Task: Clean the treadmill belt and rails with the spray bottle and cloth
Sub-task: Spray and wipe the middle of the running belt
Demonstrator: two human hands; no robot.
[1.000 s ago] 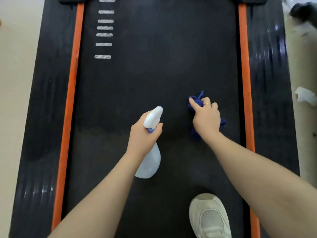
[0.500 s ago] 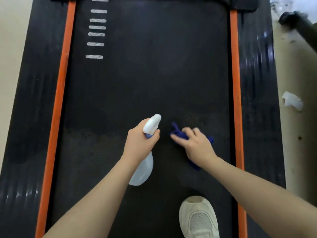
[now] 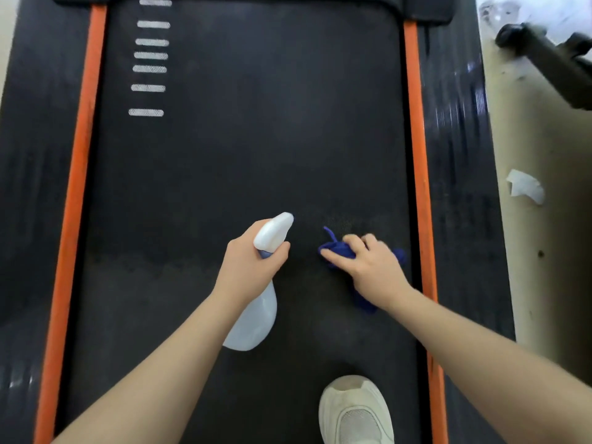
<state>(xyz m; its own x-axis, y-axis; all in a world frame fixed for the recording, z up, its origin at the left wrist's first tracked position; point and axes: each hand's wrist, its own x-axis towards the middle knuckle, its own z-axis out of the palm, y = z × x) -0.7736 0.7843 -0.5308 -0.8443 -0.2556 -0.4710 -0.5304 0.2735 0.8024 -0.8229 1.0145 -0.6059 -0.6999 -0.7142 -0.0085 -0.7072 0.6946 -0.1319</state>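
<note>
Black treadmill belt (image 3: 250,149) is filling most of the view, running between two orange rails, the left rail (image 3: 77,187) and the right rail (image 3: 420,187), with ribbed black side decks beyond them. White dash markings (image 3: 149,68) are sitting in a column near the belt's upper left. Pale floor (image 3: 541,299) is showing to the right of the machine, where a scrap of white paper (image 3: 525,186) is lying well apart from the belt, and a dark piece of equipment (image 3: 551,59) is lying in the upper right corner. A cream sneaker (image 3: 355,411) is standing on the belt at the bottom, just below the right forearm.

The left hand (image 3: 253,264) is gripping the neck of the white spray bottle (image 3: 256,318), fingers curled round it, nozzle pointing up the belt. The right hand (image 3: 371,270) is pressing the blue cloth (image 3: 336,249) onto the belt just beside the right rail, fingers curled over the bunched fabric. A mottled patch is showing on the belt around the cloth.
</note>
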